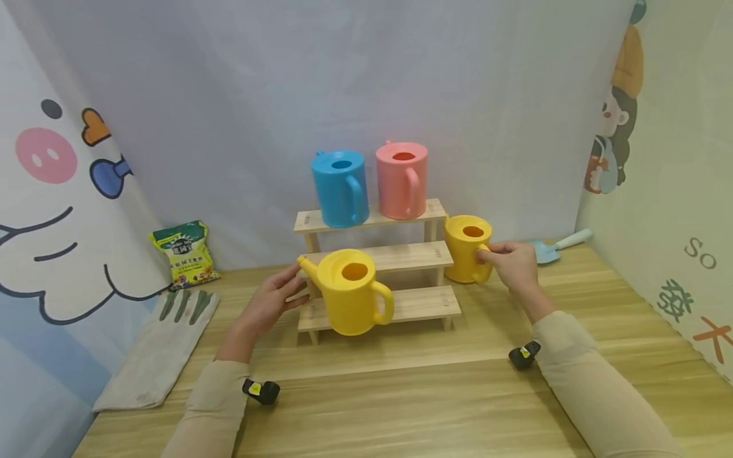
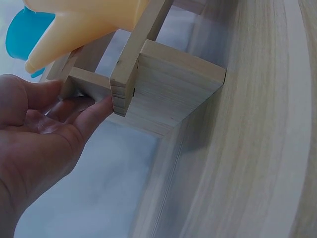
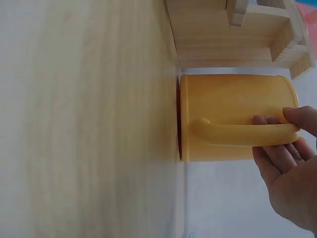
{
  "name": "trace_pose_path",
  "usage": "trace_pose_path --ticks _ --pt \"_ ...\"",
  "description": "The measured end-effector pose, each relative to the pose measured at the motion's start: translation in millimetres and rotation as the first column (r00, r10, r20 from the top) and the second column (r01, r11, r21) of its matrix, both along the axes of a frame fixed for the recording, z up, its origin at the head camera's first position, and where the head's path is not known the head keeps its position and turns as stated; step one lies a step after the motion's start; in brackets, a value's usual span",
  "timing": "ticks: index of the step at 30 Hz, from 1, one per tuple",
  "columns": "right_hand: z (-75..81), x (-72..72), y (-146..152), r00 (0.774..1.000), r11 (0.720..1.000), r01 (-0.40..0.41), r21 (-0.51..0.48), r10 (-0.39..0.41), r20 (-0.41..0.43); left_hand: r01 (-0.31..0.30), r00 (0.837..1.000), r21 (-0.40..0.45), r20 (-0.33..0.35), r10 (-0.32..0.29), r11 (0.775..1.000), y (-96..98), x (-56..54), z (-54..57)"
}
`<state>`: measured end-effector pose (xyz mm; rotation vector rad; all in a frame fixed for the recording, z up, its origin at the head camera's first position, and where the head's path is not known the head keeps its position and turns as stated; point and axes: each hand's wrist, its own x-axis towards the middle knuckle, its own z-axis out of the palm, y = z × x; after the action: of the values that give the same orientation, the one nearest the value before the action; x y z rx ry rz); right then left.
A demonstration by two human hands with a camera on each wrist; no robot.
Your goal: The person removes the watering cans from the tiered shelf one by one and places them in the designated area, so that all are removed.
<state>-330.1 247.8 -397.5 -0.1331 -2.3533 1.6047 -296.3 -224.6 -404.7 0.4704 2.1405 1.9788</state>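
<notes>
My right hand (image 1: 515,267) grips the handle of a yellow watering can (image 1: 460,257), which stands on the table beside the right end of a three-step wooden stand (image 1: 420,256). In the right wrist view, the fingers pass behind that handle (image 3: 237,135), with the thumb near its top. At the stand's left end, my left hand (image 1: 269,302) holds the end of a step; its thumb and fingertips touch the wood in the left wrist view. Another yellow watering can (image 1: 346,308) sits on the lower part of the stand, spout to the left, handle to the right.
A blue watering can (image 1: 338,200) and a pink one (image 1: 394,187) stand on the top step. To the left lie a seed-type packet (image 1: 186,254) and pale gloves (image 1: 154,362). A light-blue hand trowel (image 1: 546,252) lies at the back right, near the side wall.
</notes>
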Motion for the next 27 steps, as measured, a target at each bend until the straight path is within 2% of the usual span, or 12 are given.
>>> trace_pose_path --ticks 6,18,21,24,27 --pt "-2.3 -4.4 -4.5 1.000 0.999 -0.017 0.037 0.016 0.016 0.002 1.000 0.002 0.007 -0.002 1.000 0.8 -0.1 0.5" --pt "3.3 -11.4 -8.4 0.990 0.987 -0.143 0.080 0.142 0.010 -0.014 1.000 -0.003 0.016 0.014 1.000 1.4 0.2 2.1" --pt "6.2 -7.8 -7.5 0.987 0.982 -0.156 0.107 0.152 0.050 -0.015 1.000 -0.005 0.018 0.015 1.000 1.3 0.2 1.7" --pt "17.2 2.9 -5.8 0.986 0.972 -0.149 0.182 0.133 0.096 -0.013 1.000 -0.010 0.017 0.013 1.000 1.7 0.3 1.7" --pt "32.3 16.3 -9.4 0.993 0.958 -0.108 0.265 0.095 0.064 -0.015 1.000 -0.009 0.014 0.015 1.000 0.4 -0.4 1.0"
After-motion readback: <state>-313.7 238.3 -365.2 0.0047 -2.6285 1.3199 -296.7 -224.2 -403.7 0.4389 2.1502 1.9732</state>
